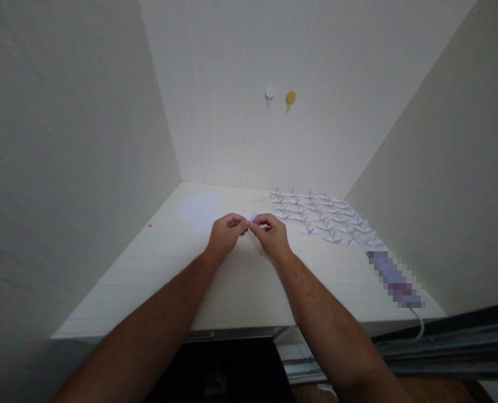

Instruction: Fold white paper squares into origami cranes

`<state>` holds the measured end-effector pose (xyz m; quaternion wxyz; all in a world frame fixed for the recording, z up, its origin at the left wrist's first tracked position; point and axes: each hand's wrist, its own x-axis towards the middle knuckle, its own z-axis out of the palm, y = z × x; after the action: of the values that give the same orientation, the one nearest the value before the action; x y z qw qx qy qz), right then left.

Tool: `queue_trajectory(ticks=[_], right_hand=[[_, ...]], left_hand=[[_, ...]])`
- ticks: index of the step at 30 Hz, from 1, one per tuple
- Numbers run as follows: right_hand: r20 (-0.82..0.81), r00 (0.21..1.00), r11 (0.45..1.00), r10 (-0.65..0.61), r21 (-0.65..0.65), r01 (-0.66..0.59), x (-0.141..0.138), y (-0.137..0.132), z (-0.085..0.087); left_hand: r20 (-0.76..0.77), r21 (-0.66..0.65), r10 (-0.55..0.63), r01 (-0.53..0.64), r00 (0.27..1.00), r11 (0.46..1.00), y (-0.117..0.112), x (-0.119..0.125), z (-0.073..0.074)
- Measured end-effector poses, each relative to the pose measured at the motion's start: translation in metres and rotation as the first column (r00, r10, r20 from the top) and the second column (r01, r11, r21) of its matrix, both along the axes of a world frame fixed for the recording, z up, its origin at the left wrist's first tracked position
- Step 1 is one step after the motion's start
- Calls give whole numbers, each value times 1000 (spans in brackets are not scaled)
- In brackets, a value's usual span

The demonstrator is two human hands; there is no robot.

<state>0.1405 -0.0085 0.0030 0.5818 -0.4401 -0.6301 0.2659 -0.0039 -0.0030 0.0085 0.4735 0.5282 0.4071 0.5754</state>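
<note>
Between my two hands, just above the white desk (240, 296), is a small folded piece of white paper (252, 217). My left hand (228, 230) pinches it from the left with thumb and forefinger. From the other side my right hand (270, 230) grips it the same way, fingertips close to the left ones. Fingers cover most of the paper, so its exact shape is hidden. White folded paper cranes (308, 229) stand in rows to the right of my right hand. Loose white paper sheets (202, 208) lie flat beyond my left hand.
Walls enclose the desk on the left, back and right. A white hook (269, 92) and a yellow hook (291, 98) are on the back wall. A pixelated flat object (394, 280) with a white cable (420, 324) lies at the right. A tiny orange spot (149, 225) is at left.
</note>
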Motion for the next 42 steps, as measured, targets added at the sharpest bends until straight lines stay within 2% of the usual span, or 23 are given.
queue_trajectory(ticks=[2,7,11,16,22,26,33,36,42], right_hand=[[-9,1000,999,7,-37,-7,0,-1,1],[-18,999,993,31,-111,-33,1,-3,3],[-39,997,992,61,-112,-65,1,-3,3],[-20,996,985,86,-151,-88,4,1,-2],[-94,987,980,131,-137,-144,7,5,-6],[-110,982,976,151,-141,-166,7,7,-8],[-220,966,962,136,-202,-181,5,9,-6],[-257,959,962,121,-208,-177,4,7,-4],[-201,979,976,38,-202,-79,-2,5,-1]], left_hand=[[-21,11,-13,13,1000,1000,-1,0,1],[37,-18,-40,41,999,999,-2,-1,1],[56,-64,-72,75,996,995,-1,0,-1],[-14,-45,-32,32,999,998,-2,1,1],[34,-62,-117,119,993,991,-2,-3,-1],[41,-85,-122,125,992,989,0,-5,-2],[-90,-3,-41,41,995,999,0,-4,-3],[-93,29,-22,25,995,999,-2,-2,-2],[-120,85,94,-84,988,993,-2,2,-1]])
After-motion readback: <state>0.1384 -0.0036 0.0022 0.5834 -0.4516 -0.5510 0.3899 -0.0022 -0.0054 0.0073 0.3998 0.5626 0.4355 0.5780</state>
